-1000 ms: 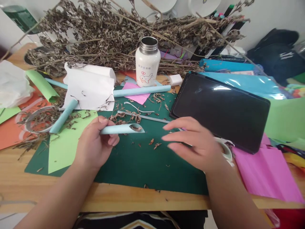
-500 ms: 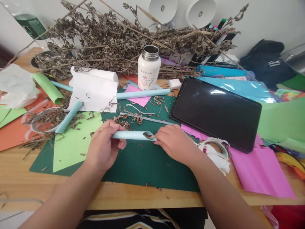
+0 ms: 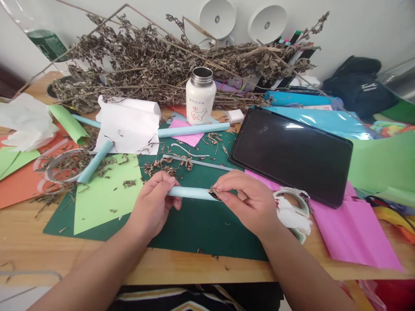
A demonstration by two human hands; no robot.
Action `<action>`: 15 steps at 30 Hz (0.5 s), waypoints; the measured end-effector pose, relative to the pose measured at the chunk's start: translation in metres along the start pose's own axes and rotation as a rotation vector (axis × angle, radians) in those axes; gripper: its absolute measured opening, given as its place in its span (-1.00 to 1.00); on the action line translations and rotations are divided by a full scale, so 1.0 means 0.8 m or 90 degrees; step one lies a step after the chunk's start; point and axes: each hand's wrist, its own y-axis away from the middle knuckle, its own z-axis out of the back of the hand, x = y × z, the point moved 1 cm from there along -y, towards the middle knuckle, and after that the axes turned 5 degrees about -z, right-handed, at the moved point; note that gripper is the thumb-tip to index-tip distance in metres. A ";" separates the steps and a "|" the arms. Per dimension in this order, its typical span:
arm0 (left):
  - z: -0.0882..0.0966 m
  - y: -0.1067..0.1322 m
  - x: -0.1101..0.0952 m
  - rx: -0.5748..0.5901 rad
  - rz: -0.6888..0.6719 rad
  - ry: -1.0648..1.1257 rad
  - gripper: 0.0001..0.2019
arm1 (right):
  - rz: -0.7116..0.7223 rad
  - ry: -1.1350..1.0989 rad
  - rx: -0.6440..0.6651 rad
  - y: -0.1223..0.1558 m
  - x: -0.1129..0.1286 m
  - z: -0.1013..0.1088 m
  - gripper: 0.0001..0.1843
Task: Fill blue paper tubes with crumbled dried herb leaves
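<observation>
A light blue paper tube (image 3: 191,193) lies level across the front of the green cutting mat (image 3: 207,229), held a little above it. My left hand (image 3: 157,201) is closed around its left end. At the open right end, my right hand (image 3: 248,198) pinches some dried leaves (image 3: 214,193) at the tube's mouth. Whether those fingers also touch the paper, I cannot tell. Behind the tube, loose dried leaves (image 3: 162,166) and a thin pale strip (image 3: 201,162) lie on the mat.
A dark tablet (image 3: 292,155) lies at right, beside pink paper (image 3: 356,235) and a tape roll (image 3: 301,203). An open white bottle (image 3: 201,99) stands behind the mat. Dried branches (image 3: 136,65) fill the back. More blue tubes (image 3: 194,130), white paper (image 3: 128,125) and green paper (image 3: 103,203) lie left.
Both hands and the tube have shifted slightly right and toward me. My right fingers have moved from the tube's lower tip to the leaves at its mouth.
</observation>
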 end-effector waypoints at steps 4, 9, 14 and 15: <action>-0.002 0.001 0.000 0.005 0.013 0.009 -0.84 | 0.043 0.083 0.015 -0.004 0.004 0.007 -0.86; 0.000 0.001 -0.001 0.010 0.012 0.001 -0.85 | 0.081 0.189 0.083 -0.004 0.006 0.017 -0.86; 0.002 0.001 0.000 -0.005 0.004 -0.031 -0.85 | 0.119 0.321 0.205 -0.003 0.008 0.026 -0.79; 0.002 0.001 0.001 -0.008 0.002 -0.044 -0.84 | 0.096 0.338 0.240 -0.003 0.007 0.027 -0.76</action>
